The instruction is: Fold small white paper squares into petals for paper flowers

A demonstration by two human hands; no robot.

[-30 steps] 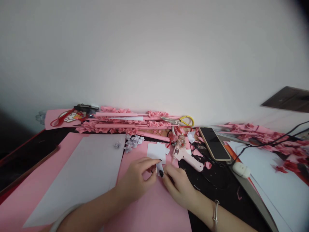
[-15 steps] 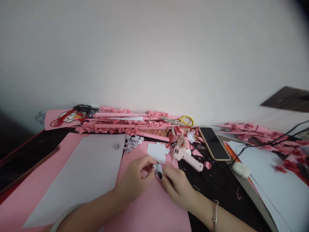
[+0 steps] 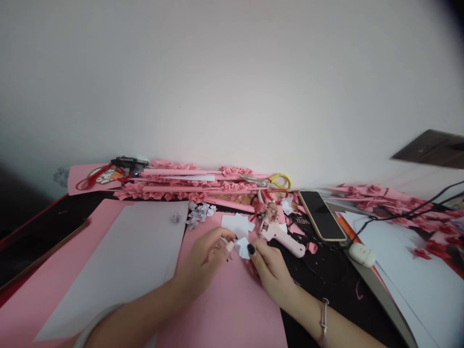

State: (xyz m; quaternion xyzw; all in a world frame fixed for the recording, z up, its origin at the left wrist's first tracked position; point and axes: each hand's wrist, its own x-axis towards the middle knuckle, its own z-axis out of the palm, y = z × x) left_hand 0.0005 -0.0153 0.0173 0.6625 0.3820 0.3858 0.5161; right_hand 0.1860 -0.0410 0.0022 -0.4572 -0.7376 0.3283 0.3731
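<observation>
A small folded piece of white paper (image 3: 242, 248) is pinched between the thumb and fingers of my right hand (image 3: 270, 270), above a pink sheet (image 3: 232, 309). Just left of it is my left hand (image 3: 205, 258), its thumb and fingers bent and parted, with nothing visible between them. The left fingertips come close to the paper's left edge; whether they touch it I cannot tell. Behind the hands lie flat white paper squares (image 3: 232, 223). A cluster of crumpled-looking white paper flowers (image 3: 198, 213) sits at the back of the pink sheet.
A pink glue gun (image 3: 282, 239) lies right of the squares, near a phone (image 3: 322, 215) and a white earbud case (image 3: 361, 254). Scissors with yellow handles (image 3: 277, 181) and pink paper flower stems (image 3: 174, 186) line the wall. A large white sheet (image 3: 119, 270) lies left.
My left fingers have come off the folded paper and parted. The right hand has turned, thumb up, keeping the paper, which now shows a spread, angled shape.
</observation>
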